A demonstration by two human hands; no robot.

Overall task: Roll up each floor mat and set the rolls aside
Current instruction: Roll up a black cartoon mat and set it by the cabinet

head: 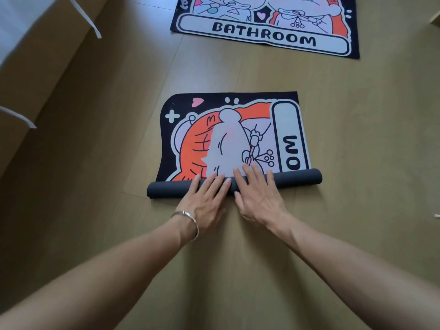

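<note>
Left hand: our left hand [204,198] lies palm down with straight, slightly spread fingers, pressing on the middle of the roll; the fingertips reach over it onto the printed face.
Right hand: our right hand [257,194] lies just beside the left, also flat with its fingers extended, across the same stretch of the roll. Neither hand curls round anything.
Arms: both forearms reach forward from the near edge and converge toward the centre; a thin silver bracelet [188,220] sits on the left wrist.
Near mat: the near mat [228,134] lies in the middle of the scene, partly rolled from its near end. The flat part shows an orange and white cartoon on a dark border, with the letters "OM" in a panel on its right side.
Roll: the roll [297,177] is a dark grey tube running left to right under our hands, its ends sticking out on either side.
Far mat: the far mat [264,32] lies flat, well apart at the far side, reading "BATHROOM".
Floor: a tan wood-plank floor [333,139] carries both mats.
Room: a white object [28,25] with strap-like edges fills the far left corner; we cannot tell what it is. A small white scrap [437,216] lies at the right edge.
</note>
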